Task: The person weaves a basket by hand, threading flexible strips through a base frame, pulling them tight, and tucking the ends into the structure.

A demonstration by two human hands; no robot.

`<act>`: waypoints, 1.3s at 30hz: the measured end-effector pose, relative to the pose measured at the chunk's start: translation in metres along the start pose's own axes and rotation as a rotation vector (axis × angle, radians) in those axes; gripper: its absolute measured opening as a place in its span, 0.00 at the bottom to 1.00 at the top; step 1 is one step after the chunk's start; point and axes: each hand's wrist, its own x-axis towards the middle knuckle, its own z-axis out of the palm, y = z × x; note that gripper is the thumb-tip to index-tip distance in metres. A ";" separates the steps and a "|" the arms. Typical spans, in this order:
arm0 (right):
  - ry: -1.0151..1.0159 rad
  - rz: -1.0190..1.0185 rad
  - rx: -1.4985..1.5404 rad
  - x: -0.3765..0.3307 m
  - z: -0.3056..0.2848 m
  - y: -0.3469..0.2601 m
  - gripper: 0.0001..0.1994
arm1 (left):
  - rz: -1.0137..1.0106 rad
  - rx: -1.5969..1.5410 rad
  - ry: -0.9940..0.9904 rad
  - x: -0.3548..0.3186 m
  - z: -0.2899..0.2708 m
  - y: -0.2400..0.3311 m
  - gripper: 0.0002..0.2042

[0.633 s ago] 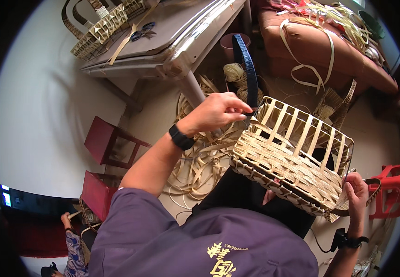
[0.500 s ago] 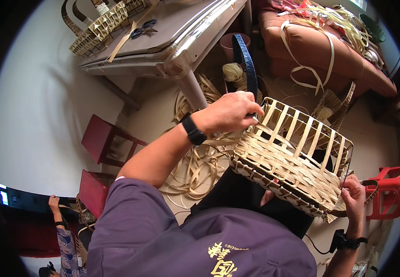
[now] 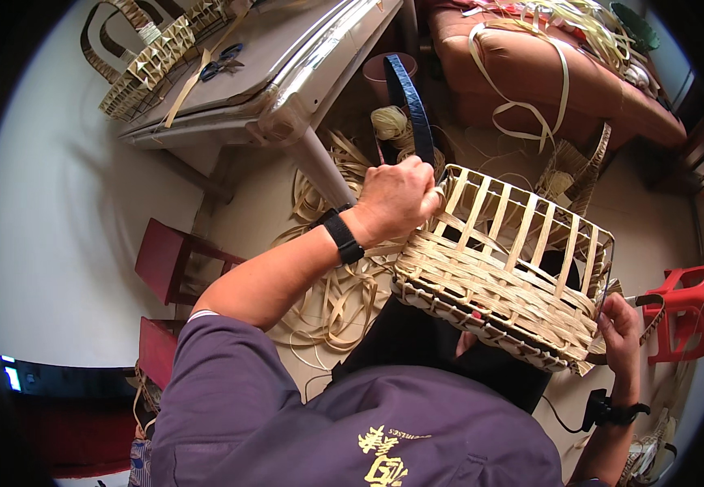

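Note:
A half-woven basket (image 3: 494,272) of pale flat strips rests on its side across my lap. Its lower part is densely woven, while bare upright strips run to a thin wire rim. My left hand (image 3: 400,196) is closed at the basket's far left corner, pinching a pale strip (image 3: 451,219) that leads into the weave; its fingertips are partly hidden. At the right end, my right hand (image 3: 620,326) grips the basket's edge with bent fingers. A brown curved handle band (image 3: 654,318) shows beside that hand.
A table (image 3: 246,89) at far left carries scissors (image 3: 220,63) and a finished-looking basket (image 3: 149,61). Loose strips (image 3: 335,304) lie on the floor. An orange-brown sofa (image 3: 546,81) holds more strips. Red stools (image 3: 684,312) stand right, and dark red ones (image 3: 165,260) left.
My left hand has turned at the corner, its back now more upward. The view has shifted slightly, and the other person's arm at lower left has mostly left it. The basket stays in my lap.

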 end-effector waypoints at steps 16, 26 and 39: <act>0.163 0.070 0.079 -0.082 -0.074 0.067 0.05 | -0.203 -1.062 0.185 -0.005 -0.056 -0.057 0.10; 0.480 0.272 -0.317 -0.312 -0.251 0.165 0.10 | -0.098 -0.549 -0.091 -0.016 -0.018 -0.033 0.08; 0.153 0.019 0.018 -0.014 0.005 0.011 0.14 | 0.263 -0.322 -0.293 0.031 -0.037 -0.012 0.08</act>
